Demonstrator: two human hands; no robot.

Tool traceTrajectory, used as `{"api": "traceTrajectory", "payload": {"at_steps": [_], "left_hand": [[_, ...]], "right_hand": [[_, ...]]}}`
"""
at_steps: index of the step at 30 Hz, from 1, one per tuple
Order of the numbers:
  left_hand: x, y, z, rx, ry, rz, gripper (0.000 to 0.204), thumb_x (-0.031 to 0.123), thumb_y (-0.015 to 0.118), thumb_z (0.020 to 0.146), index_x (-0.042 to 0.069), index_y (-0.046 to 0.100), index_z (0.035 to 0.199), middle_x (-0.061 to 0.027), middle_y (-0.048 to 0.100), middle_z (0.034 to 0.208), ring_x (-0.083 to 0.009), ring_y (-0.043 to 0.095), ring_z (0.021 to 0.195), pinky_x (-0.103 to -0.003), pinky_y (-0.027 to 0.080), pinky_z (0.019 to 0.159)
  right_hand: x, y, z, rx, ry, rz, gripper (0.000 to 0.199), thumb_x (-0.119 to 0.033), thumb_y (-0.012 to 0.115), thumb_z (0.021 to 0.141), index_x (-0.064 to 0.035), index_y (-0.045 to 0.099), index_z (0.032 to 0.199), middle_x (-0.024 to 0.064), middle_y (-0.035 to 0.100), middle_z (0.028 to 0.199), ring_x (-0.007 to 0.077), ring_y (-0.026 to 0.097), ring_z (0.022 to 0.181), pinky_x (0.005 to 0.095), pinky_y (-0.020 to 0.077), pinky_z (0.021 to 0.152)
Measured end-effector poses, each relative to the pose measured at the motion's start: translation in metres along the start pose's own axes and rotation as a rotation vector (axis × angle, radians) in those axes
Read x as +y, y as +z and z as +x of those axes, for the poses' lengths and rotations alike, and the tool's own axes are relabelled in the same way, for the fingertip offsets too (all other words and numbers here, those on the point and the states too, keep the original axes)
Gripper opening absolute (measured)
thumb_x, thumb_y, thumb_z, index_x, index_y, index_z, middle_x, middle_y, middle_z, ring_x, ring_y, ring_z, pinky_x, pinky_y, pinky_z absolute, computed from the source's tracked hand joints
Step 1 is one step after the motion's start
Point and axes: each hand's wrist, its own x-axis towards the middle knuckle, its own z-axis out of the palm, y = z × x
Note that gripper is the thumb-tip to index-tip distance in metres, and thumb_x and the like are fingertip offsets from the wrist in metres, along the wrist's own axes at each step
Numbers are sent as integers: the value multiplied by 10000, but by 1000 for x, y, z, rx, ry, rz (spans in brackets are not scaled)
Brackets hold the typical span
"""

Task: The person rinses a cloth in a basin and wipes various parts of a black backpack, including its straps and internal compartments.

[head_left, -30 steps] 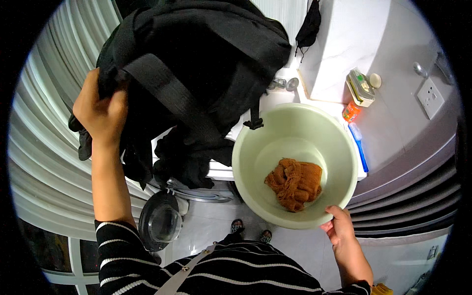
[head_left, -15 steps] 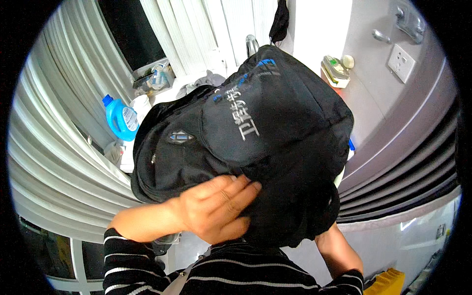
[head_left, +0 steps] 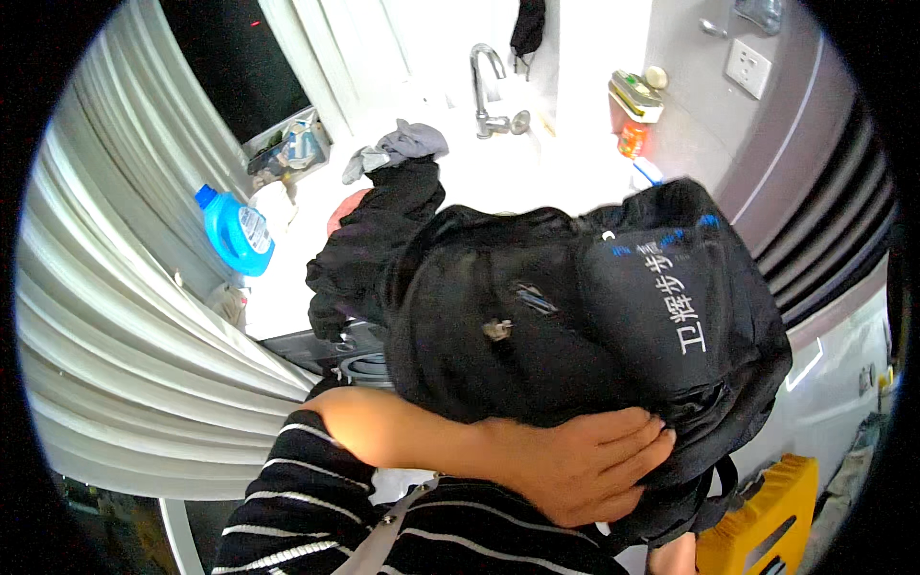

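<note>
A black backpack (head_left: 575, 287) with a printed front lies tilted before me, its top end to the right. My left hand (head_left: 589, 465) rests on its near side, fingers stretched out along the fabric and thumb hidden. At the bottom right, only a bit of my right hand or wrist (head_left: 674, 556) shows below the bag; its fingers are hidden. To the left of the backpack, a crumpled black cloth (head_left: 369, 240) hangs over the counter edge, with a grey cloth (head_left: 412, 142) behind it.
Behind the bag are a white sink counter (head_left: 537, 177) and a chrome faucet (head_left: 484, 96). A blue detergent bottle (head_left: 235, 235) stands at left, near white curtains (head_left: 105, 335). An orange jar (head_left: 632, 140) stands at the back right. A yellow plastic stool (head_left: 767, 522) is at lower right.
The backpack has swung right and toward me, with my left hand moving right along with it. The faucet, black cloth and yellow stool now show more fully.
</note>
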Motion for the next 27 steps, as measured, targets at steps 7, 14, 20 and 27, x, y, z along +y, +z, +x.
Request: {"api": "traceTrajectory", "payload": {"at_steps": [7, 14, 20, 27], "left_hand": [[-15, 50, 40, -24, -50, -63, 192, 213, 610, 695, 27, 572, 719, -247, 608, 980, -335, 610, 831, -404, 501, 751], [-49, 98, 62, -134, -453, 27, 236, 122, 662, 541, 52, 578, 751, -155, 611, 898, -317, 595, 751, -420, 503, 659], [-103, 192, 9, -101, -1238, -172, 528, 340, 809, 680, -14, 640, 1035, -79, 580, 583, -140, 527, 507, -294, 426, 499], [-89, 279, -40, -358, -1213, 13, 629, 429, 784, 681, -54, 619, 1048, -178, 600, 614, -293, 616, 568, -376, 454, 522]], "right_hand": [[38, -90, -11, 229, 41, 85, 314, -122, 496, 816, -58, 521, 1122, 119, 644, 974, 275, 665, 827, 382, 587, 633], [20, -244, -33, 599, 35, -20, 278, -170, 525, 710, -51, 539, 960, 91, 577, 808, 274, 604, 645, 422, 555, 606], [-27, -332, -69, 698, -99, -139, 262, -96, 541, 680, 19, 531, 916, 119, 550, 841, 232, 585, 689, 367, 523, 538], [-89, -360, -84, 588, -286, -103, 220, -76, 520, 688, 15, 539, 888, 93, 549, 834, 251, 573, 769, 373, 480, 705]]}}
